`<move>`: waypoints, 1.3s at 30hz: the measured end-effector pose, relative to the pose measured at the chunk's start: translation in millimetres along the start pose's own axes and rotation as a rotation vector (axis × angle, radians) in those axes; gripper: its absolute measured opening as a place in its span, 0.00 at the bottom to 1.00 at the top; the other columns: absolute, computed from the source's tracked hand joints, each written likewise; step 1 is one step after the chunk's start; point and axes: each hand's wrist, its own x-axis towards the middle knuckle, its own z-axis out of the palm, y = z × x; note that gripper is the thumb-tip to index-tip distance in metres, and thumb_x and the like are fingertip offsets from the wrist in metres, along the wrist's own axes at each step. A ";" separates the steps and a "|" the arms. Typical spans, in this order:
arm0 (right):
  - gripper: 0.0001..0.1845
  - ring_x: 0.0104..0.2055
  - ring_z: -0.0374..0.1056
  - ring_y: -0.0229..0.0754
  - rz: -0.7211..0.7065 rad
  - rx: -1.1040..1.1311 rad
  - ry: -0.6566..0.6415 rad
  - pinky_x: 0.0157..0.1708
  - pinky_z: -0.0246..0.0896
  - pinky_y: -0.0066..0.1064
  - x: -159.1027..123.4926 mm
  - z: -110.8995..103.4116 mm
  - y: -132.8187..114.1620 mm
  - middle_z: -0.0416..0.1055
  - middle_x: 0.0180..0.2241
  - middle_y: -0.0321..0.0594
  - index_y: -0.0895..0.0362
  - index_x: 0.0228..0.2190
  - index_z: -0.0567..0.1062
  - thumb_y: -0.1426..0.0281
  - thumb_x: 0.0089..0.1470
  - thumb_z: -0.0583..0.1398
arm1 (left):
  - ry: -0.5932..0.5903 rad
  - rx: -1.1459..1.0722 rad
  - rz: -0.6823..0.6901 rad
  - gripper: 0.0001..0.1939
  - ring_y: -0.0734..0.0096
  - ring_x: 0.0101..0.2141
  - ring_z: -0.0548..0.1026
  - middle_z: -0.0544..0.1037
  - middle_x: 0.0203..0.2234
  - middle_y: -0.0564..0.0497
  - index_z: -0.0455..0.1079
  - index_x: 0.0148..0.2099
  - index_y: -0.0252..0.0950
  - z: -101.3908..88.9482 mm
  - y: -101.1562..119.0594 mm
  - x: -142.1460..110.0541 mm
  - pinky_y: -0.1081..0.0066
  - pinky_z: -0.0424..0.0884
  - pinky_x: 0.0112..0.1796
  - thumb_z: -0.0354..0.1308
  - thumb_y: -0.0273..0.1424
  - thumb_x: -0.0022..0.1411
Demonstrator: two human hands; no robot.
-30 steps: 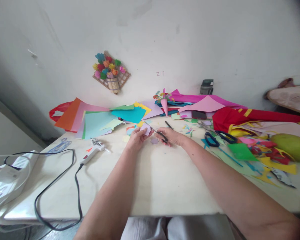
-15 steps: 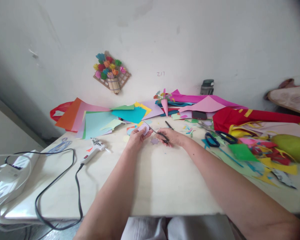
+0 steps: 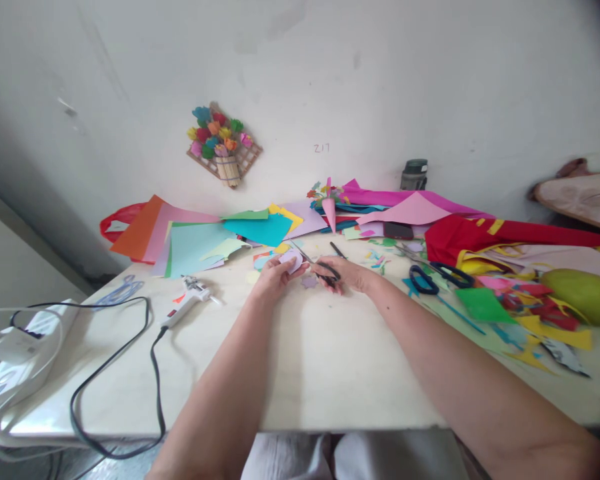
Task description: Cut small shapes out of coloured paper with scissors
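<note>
Between the thumb and fingers of my left hand (image 3: 275, 277) is a small pale purple piece of paper (image 3: 293, 261). My right hand (image 3: 341, 273) is closed around the dark handles of a pair of scissors (image 3: 326, 269), whose blades point up and left beside the paper's edge. Whether the blades touch the paper I cannot tell. Just below and between my hands, a purple flower-shaped cutout (image 3: 309, 283) lies on the table. Behind the right hand lies a black pen-like stick (image 3: 337, 249). Small coloured paper scraps (image 3: 377, 259) are scattered to its right.
On the left lie a glue gun (image 3: 185, 307) with a black cord and a white power strip (image 3: 10, 373). Coloured paper sheets (image 3: 190, 247) line the back. More scissors (image 3: 443, 275), paper scraps (image 3: 485, 304) and a green mango-like object (image 3: 587, 293) are at right.
The purple paper in my left hand has shifted slightly right and turned. The scissors have moved a little along with my right hand, their blades still near the paper.
</note>
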 end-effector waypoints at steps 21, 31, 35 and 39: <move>0.16 0.11 0.56 0.29 0.000 -0.010 -0.003 0.06 0.46 0.20 -0.7 -1.4 -0.7 0.62 0.15 0.28 0.57 0.25 0.62 0.59 0.47 0.60 | -0.051 0.030 -0.015 0.07 0.68 0.32 0.77 0.77 0.31 0.45 0.71 0.34 0.28 -4.3 -2.2 0.7 0.66 0.74 0.40 0.61 0.21 0.49; 0.15 0.12 0.57 0.29 -0.008 -0.023 0.008 0.06 0.47 0.20 -0.5 -1.1 -0.2 0.62 0.15 0.28 0.57 0.25 0.62 0.59 0.48 0.59 | -0.063 0.014 -0.012 0.07 0.69 0.31 0.77 0.77 0.31 0.45 0.71 0.34 0.28 -5.6 -3.5 2.2 0.66 0.75 0.40 0.60 0.20 0.50; 0.15 0.11 0.56 0.29 -0.012 -0.036 0.011 0.06 0.47 0.20 -0.3 -1.2 0.3 0.62 0.15 0.28 0.57 0.25 0.62 0.59 0.48 0.59 | -0.053 0.025 -0.015 0.07 0.69 0.32 0.77 0.77 0.31 0.45 0.71 0.35 0.28 -5.4 -3.5 2.1 0.65 0.74 0.41 0.60 0.20 0.50; 0.15 0.11 0.56 0.29 -0.022 -0.032 0.002 0.06 0.47 0.20 -0.7 -0.8 -0.6 0.61 0.15 0.28 0.57 0.25 0.62 0.59 0.47 0.59 | -0.058 0.018 -0.012 0.08 0.68 0.32 0.77 0.77 0.32 0.44 0.71 0.35 0.28 -5.9 -3.3 2.2 0.64 0.74 0.42 0.60 0.20 0.49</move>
